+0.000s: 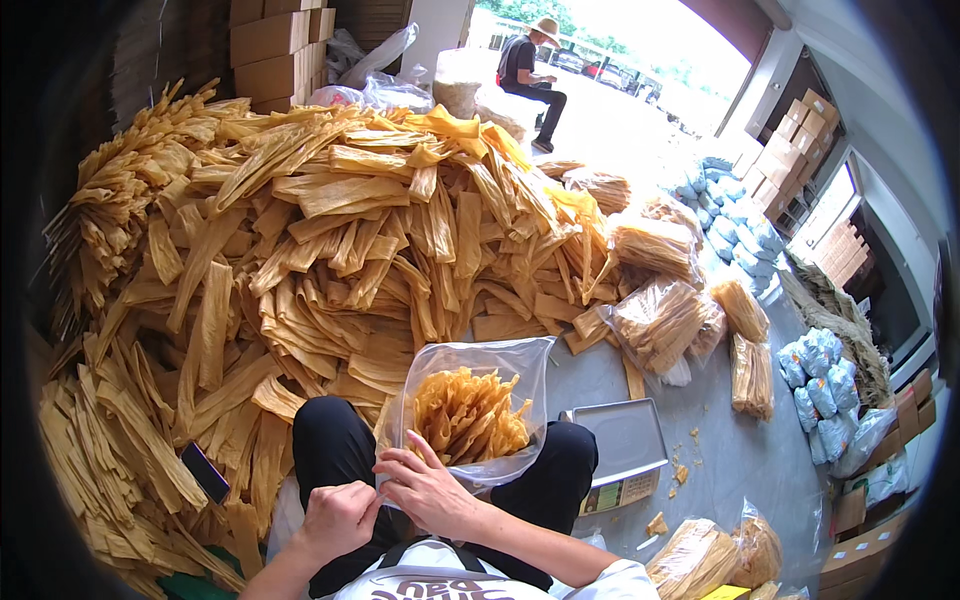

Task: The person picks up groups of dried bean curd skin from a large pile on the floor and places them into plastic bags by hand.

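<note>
A clear plastic bag (536, 367) stands between my knees with its mouth spread wide. Inside it is a bundle of dried yellow tofu-skin strips (469, 416), their frilled ends upward. My left hand (339, 519) is closed with the near left edge of the bag pinched at its fingertips. Right beside it, my right hand (431, 491) has its fingers on the same edge of film, index finger and thumb partly raised. The film between the two hands is largely covered by the fingers.
A large heap of folded tofu-skin strips (345, 247) fills the front and left. A dark phone (205, 472) lies on it. By my right knee stands a weighing scale (615, 442). Filled bags (660, 322) and blue-white packages (825, 390) line the right. A person (529, 75) sits near the doorway.
</note>
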`<state>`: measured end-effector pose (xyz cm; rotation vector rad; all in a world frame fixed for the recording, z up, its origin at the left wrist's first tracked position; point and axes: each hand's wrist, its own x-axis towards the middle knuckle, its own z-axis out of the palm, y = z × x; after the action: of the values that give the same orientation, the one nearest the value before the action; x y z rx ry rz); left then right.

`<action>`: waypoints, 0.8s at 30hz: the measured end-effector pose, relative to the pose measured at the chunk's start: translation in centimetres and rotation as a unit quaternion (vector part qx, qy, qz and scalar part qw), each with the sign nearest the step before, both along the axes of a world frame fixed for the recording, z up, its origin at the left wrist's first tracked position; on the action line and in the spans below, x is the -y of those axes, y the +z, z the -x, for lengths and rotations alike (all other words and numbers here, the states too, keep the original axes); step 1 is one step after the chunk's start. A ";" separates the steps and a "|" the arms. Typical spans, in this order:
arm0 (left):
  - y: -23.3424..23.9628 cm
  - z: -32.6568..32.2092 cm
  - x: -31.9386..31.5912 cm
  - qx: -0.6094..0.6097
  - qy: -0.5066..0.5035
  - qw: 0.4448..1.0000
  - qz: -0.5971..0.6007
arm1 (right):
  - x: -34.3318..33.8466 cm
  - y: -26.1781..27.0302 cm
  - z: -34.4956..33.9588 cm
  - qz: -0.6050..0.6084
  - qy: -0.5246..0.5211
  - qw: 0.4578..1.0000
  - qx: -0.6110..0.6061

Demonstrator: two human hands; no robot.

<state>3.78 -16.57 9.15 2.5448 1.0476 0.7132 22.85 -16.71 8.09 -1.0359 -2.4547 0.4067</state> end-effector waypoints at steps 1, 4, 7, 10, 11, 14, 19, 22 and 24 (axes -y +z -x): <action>-0.3 0.3 -0.1 -0.004 0.002 1.000 -0.001 | -0.2 0.0 0.1 0.004 0.016 1.000 -0.013; -2.1 1.0 -0.4 0.026 -0.005 1.000 0.007 | -1.0 -0.7 0.7 -0.001 0.061 0.997 -0.045; 0.7 1.0 -0.3 0.033 -0.030 0.998 0.038 | -1.1 0.2 0.4 0.027 0.087 0.995 -0.045; 0.0 1.7 0.0 0.037 -0.030 0.997 0.057 | -1.3 0.4 0.5 -0.009 0.100 0.995 -0.024; 0.0 1.8 0.2 0.048 -0.025 0.996 0.067 | -1.4 0.3 0.3 -0.014 0.098 0.995 -0.011; -0.3 2.0 0.5 0.067 -0.017 0.995 0.074 | -1.8 -0.4 -0.8 -0.025 0.087 0.996 0.015; -1.5 2.8 1.7 0.058 -0.009 0.996 0.070 | -2.3 -1.3 -2.9 -0.053 0.036 0.997 0.042; -1.1 2.3 1.8 0.045 -0.015 0.997 0.066 | -2.1 -1.3 -4.1 -0.059 -0.002 0.997 0.040; 0.5 1.7 1.3 -0.054 -0.026 0.995 0.084 | -1.8 -2.3 -4.4 -0.054 -0.015 0.998 0.038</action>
<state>2.05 -17.82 9.61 2.4788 1.0233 0.4574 27.25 -14.94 5.82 -1.0586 -2.4946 0.2267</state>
